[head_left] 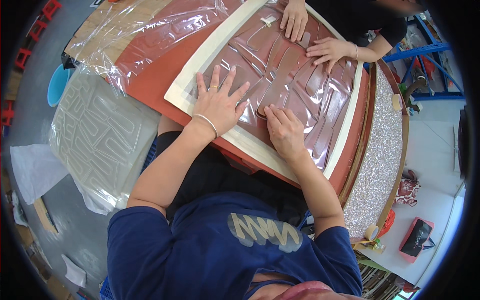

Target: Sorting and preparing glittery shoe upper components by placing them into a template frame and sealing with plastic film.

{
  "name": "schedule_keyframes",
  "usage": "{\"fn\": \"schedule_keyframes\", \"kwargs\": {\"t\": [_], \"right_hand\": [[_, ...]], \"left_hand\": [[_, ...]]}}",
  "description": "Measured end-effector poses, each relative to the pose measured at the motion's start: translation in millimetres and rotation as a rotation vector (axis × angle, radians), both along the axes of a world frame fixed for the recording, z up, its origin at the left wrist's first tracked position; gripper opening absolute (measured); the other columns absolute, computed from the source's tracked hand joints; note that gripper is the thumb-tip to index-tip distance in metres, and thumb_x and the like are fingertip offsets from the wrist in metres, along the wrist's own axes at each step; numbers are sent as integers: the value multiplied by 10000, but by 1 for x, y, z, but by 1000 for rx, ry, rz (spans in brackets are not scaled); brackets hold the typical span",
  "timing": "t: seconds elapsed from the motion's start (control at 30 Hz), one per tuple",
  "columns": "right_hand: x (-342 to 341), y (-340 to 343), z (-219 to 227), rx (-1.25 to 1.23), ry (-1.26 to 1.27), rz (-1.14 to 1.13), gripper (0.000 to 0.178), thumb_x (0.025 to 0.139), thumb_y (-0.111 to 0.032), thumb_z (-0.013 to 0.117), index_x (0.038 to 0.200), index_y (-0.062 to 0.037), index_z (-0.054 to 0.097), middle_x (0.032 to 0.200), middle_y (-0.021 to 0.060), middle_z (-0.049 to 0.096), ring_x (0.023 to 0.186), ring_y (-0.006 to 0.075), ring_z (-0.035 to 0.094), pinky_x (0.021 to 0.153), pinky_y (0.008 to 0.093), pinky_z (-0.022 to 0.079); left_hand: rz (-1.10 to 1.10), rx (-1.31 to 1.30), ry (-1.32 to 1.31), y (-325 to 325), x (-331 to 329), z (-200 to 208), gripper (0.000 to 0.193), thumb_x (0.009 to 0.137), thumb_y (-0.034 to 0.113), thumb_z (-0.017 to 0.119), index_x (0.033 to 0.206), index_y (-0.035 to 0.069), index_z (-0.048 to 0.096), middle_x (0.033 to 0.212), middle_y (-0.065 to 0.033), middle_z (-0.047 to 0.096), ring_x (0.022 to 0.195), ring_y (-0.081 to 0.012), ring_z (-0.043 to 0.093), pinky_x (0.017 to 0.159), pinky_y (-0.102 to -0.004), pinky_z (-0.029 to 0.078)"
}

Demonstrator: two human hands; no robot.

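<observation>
A clear plastic sheet (305, 102) with cut-out rounded shapes lies on a cream-edged panel (176, 94) on the reddish-brown table covering. My left hand (218, 102) rests flat near the sheet's left edge, fingers spread, holding nothing. My right hand (285, 129) is curled, its fingertips together at the near rounded end of a brown strip (279, 86); the thumb's grip is partly hidden. Across the panel, a co-worker's two hands press on the sheet, one hand (295, 21) at the far edge and the other hand (329, 52) to its right.
Crumpled clear film (165, 30) covers the table's far left. A stack of moulded clear sheets (100, 130) sits low at left, beside a light-blue basin (59, 85). To the right runs a silver glittery surface (377, 150) with tape rolls (371, 231) on it.
</observation>
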State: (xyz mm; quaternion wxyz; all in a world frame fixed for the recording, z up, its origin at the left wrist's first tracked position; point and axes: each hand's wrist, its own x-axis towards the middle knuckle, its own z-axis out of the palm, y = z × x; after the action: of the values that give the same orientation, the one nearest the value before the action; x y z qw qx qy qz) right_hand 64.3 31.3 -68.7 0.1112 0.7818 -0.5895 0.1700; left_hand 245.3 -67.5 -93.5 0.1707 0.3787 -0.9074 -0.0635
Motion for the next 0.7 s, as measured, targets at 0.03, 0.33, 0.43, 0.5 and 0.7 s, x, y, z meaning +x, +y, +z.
{"fn": "schedule_keyframes", "kwargs": {"t": [0.03, 0.33, 0.43, 0.5, 0.7], "right_hand": [[-1, -2, 1, 4, 14, 2, 294, 714, -30, 636, 1008, -10, 642, 995, 112, 653, 846, 249, 610, 737, 336, 505], [-7, -32, 44, 141, -71, 0, 576, 810, -326, 623, 1232, 39, 481, 1254, 210, 492, 1149, 325, 461, 977, 488, 320], [-36, -65, 2, 64, -3, -125, 713, 862, -425, 559, 1369, 23, 334, 1417, 246, 316, 1327, 365, 282, 1066, 561, 172], [-37, -77, -2, 394, 55, -182, 739, 912, -487, 449, 1414, 23, 264, 1473, 242, 241, 1396, 368, 168, 1074, 619, 74], [-23, -114, -17, 76, -77, -205, 769, 917, -537, 378, 1412, 40, 256, 1493, 224, 208, 1404, 349, 155, 1066, 644, 56]], "left_hand": [[-5, 8, -7, -6, -2, 4, 443, 911, 409, 478, 1317, 235, 508, 1454, -136, 329, 1359, -419, 214, 1035, -680, 121], [12, -50, -14, 0, 2, 3, 461, 908, 416, 488, 1327, 224, 491, 1417, -160, 374, 1325, -441, 269, 1042, -657, 159], [-16, -63, 21, 2, -6, 6, 468, 910, 417, 485, 1337, 224, 475, 1420, -163, 369, 1322, -446, 272, 1046, -647, 163], [-14, -34, 37, 3, -5, 3, 463, 918, 410, 474, 1339, 215, 471, 1425, -172, 359, 1324, -452, 266, 1044, -647, 161], [-15, 4, 28, 1, 2, 5, 489, 939, 407, 429, 1382, 203, 407, 1414, -197, 367, 1309, -464, 286, 1054, -646, 127]]}}
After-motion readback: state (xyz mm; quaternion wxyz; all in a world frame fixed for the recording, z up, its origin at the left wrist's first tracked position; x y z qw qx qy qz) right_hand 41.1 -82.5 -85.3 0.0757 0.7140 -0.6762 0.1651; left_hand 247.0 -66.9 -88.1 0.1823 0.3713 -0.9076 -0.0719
